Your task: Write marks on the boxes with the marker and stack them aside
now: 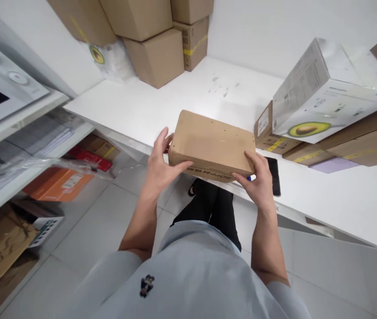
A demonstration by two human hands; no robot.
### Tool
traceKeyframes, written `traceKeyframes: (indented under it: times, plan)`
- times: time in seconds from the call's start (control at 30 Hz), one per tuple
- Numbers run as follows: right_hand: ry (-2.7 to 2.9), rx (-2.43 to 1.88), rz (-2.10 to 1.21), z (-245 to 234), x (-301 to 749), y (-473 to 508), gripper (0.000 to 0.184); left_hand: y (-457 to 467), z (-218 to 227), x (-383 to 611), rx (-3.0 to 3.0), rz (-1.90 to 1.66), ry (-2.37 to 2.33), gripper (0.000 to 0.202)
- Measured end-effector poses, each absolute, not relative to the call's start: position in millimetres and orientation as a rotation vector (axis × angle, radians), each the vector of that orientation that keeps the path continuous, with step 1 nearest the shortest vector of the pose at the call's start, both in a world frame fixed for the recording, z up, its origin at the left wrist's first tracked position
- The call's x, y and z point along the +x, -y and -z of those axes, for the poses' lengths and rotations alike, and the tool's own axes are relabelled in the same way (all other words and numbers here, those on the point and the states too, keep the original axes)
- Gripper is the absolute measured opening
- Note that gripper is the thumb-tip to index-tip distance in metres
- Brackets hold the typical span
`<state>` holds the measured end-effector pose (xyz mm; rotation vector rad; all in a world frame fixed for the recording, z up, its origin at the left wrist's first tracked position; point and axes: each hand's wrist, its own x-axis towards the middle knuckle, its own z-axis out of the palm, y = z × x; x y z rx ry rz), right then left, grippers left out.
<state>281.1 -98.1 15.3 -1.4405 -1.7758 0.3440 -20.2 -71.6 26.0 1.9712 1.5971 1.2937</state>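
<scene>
Between my two hands is a brown cardboard box (213,137), held at the front edge of the white table (135,117). Dark printed lettering runs along its side facing me, and a few small dark specks dot its top. My left hand (162,161) grips the box's left end, thumb on the near side and fingers behind the corner. On the right end, my right hand (257,177) has its fingers on the top edge and its thumb on the printed side. A dark phone or tablet (274,176) lies beside my right hand. A small blue thing, partly hidden, shows near my right thumb.
Stacked brown cartons (162,57) stand at the back left. A white avocado-printed box (321,97) rests on cartons at the right. Left of me are shelves with a white microwave-like appliance (5,79); an orange box (64,184) sits low there.
</scene>
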Motion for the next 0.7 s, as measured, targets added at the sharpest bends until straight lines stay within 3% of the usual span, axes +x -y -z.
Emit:
traceKeyframes:
  times: [0.27, 0.7]
  plan:
    - [1.295, -1.297, -0.838, 41, 253, 102, 0.09, 79, -76, 5, 2.65, -1.51, -1.364, 0.066]
    - [0.986, -1.204, -1.025, 55, 257, 108, 0.084, 87, -83, 50, 2.867, -1.48, -1.248, 0.041]
